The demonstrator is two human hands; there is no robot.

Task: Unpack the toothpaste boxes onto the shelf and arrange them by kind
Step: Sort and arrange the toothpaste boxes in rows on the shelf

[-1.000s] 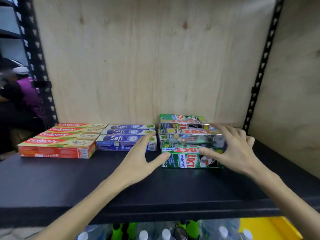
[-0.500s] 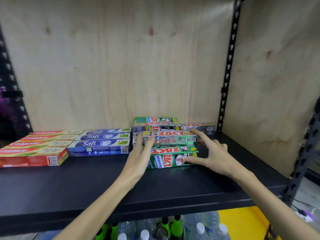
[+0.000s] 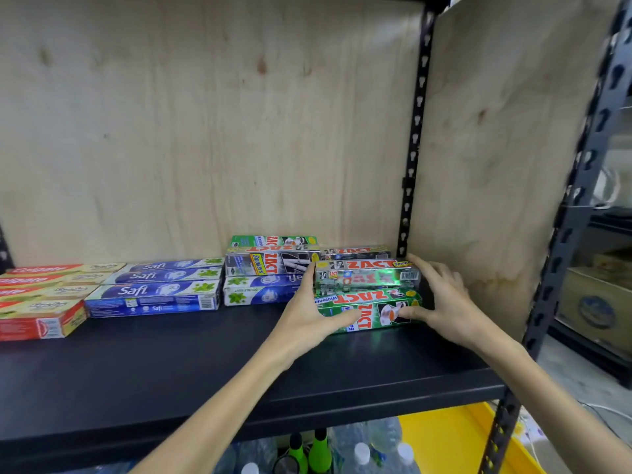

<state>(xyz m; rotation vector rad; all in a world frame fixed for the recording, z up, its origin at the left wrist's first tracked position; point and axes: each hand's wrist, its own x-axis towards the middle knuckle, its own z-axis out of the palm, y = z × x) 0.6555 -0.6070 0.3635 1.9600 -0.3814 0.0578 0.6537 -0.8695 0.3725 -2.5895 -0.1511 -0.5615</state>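
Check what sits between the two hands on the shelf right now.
In the head view, a stack of Zact boxes fills the gap: the left hand holds its left end, the right hand its right end, on the black shelf.

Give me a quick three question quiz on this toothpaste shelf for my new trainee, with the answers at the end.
1. True or false: the Colgate boxes lie at the shelf's right end.
2. Which brand sits between Colgate and Zact? A Safi, B Darlie, C Sensodyne.
3. Fill in: both hands hold a stack of ____ boxes.

Key:
1. False; they lie at the left end.
2. A, the Safi boxes.
3. Zact; the left hand and right hand flank the Zact stack.
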